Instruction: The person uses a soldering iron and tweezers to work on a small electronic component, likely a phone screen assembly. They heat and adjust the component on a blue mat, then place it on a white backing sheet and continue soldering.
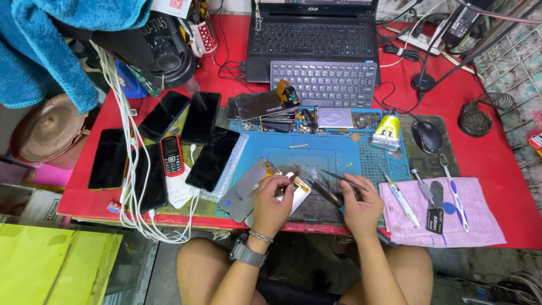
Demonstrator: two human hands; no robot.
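I see the left hand point(271, 204) with fingers pinching a small white part at the edge of a flat, grey phone screen point(247, 189), which lies face-down on the blue mat point(316, 151) of the red worktop point(485, 152). The right hand point(360, 206) has fingers pressed around thin metal tweezers point(339, 178), tips just right of the part. A soft pink cloth point(480, 217) carries tools beside it

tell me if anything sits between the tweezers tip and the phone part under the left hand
Nothing visible does. The right hand holds the tweezers with the tip pointing at the phone part that the left hand pins on the blue mat.
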